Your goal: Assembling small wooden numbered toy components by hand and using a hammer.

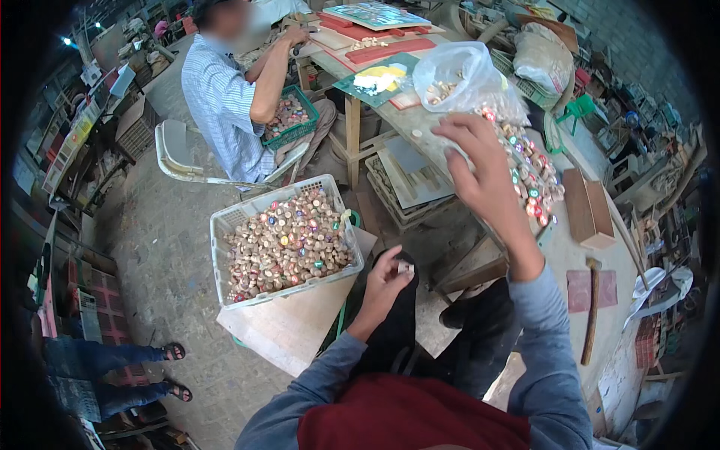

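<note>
My left hand is closed, pinching a small pale wooden piece with a dark mark between thumb and fingers, above my lap. My right hand is raised over the table edge, its fingers bent but apart, with nothing visible in them. Beside it on the table lies a spread of small round wooden pieces, many with red, green or blue ends. A white plastic basket to the left of my left hand is filled with similar round pieces.
A clear plastic bag with pieces stands on the table, near a green board. To the right are a wooden box and a hammer. A co-worker sits across with a green basket; another person's legs show at left.
</note>
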### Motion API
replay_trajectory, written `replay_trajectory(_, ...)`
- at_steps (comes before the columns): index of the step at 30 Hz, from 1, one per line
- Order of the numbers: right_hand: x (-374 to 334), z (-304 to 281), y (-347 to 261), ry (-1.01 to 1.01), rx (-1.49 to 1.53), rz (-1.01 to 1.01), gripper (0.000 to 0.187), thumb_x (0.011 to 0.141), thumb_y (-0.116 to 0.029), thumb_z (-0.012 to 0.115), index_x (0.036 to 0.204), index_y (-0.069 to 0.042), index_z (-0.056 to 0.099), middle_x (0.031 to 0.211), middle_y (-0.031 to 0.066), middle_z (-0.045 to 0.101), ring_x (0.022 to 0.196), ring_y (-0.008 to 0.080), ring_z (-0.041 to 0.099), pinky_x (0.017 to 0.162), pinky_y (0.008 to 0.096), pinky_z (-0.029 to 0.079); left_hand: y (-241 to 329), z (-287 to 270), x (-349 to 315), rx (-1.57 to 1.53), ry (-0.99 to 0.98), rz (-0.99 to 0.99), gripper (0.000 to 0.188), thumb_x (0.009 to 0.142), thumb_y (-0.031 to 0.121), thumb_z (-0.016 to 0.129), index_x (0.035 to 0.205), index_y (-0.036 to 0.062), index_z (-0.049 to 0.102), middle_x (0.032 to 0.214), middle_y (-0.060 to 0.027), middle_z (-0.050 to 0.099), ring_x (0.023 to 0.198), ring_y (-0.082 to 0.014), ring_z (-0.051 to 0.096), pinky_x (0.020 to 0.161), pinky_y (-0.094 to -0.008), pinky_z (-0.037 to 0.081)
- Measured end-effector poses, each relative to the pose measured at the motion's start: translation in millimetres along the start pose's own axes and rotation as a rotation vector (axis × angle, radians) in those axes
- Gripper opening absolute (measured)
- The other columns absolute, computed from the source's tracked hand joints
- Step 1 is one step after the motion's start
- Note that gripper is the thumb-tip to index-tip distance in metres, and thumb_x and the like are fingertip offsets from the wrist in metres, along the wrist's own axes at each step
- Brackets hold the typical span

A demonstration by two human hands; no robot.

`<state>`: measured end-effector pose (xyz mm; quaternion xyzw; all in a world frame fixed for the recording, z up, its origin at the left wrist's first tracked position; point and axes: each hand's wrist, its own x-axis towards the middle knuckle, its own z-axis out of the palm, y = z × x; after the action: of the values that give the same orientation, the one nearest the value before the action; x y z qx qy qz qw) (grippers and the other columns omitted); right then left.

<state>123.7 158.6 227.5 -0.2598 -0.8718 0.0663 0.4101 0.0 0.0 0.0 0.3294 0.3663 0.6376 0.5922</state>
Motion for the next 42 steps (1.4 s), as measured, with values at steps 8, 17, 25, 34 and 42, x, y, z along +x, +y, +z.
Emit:
replay_trajectory(8, 136, 115, 105, -0.353, -0.434, -0.021, 0.059, 0.076, -0.050, 0.068, 0.126, -0.019, 0.063, 0.138, 0.0178, 0.047, 0.133, 0.0361, 0.038, 0.107, 0.0601, 0.025, -83, -50, 7, 0.141, -0.007, -0.170, 0.056, 0.089, 0.003, 0.065, 0.139, 0.0003, 0.042, 0.097, -0.0032, 0.061, 0.090, -0.0096, 0.058, 0.084, -0.0253, 0.047)
replay_trajectory(17, 200, 195, 167, -0.699, -0.603, 0.343, 0.099, 0.063, -0.075, 0.068, 0.144, -0.022, 0.047, 0.155, 0.0156, 0.027, 0.146, 0.0340, 0.016, 0.109, 0.0672, 0.010, -76, -59, 15, 0.067, -0.062, -0.223, 0.057, 0.088, 0.003, 0.066, 0.140, 0.0015, 0.042, 0.102, -0.0063, 0.060, 0.094, -0.0125, 0.059, 0.087, -0.0265, 0.048)
replay_trajectory(25, 206, 208, 164, -0.794, -0.593, 0.432, 0.103, 0.060, -0.073, 0.072, 0.147, -0.025, 0.043, 0.158, 0.0138, 0.021, 0.148, 0.0351, 0.009, 0.110, 0.0693, 0.008, -67, -69, 13, 0.020, -0.050, -0.257, 0.056, 0.089, 0.003, 0.065, 0.140, 0.0005, 0.042, 0.102, -0.0062, 0.060, 0.096, -0.0140, 0.059, 0.091, -0.0276, 0.048)
replay_trajectory(34, 206, 208, 169, -0.771, -0.655, 0.454, 0.109, 0.055, -0.073, 0.074, 0.148, -0.026, 0.041, 0.155, 0.0160, 0.026, 0.147, 0.0359, 0.013, 0.112, 0.0676, 0.008, -65, -71, 13, -0.034, -0.048, -0.260, 0.056, 0.089, 0.002, 0.065, 0.140, 0.0000, 0.041, 0.103, -0.0065, 0.061, 0.098, -0.0139, 0.060, 0.092, -0.0280, 0.048)
replay_trajectory(42, 211, 201, 169, -0.772, -0.617, 0.413, 0.101, 0.056, -0.073, 0.073, 0.142, -0.027, 0.050, 0.152, 0.0148, 0.032, 0.145, 0.0347, 0.018, 0.110, 0.0667, 0.010, -70, -72, 13, -0.074, -0.043, -0.263, 0.056, 0.090, 0.002, 0.064, 0.140, 0.0001, 0.041, 0.104, -0.0058, 0.061, 0.098, -0.0136, 0.060, 0.092, -0.0271, 0.048)
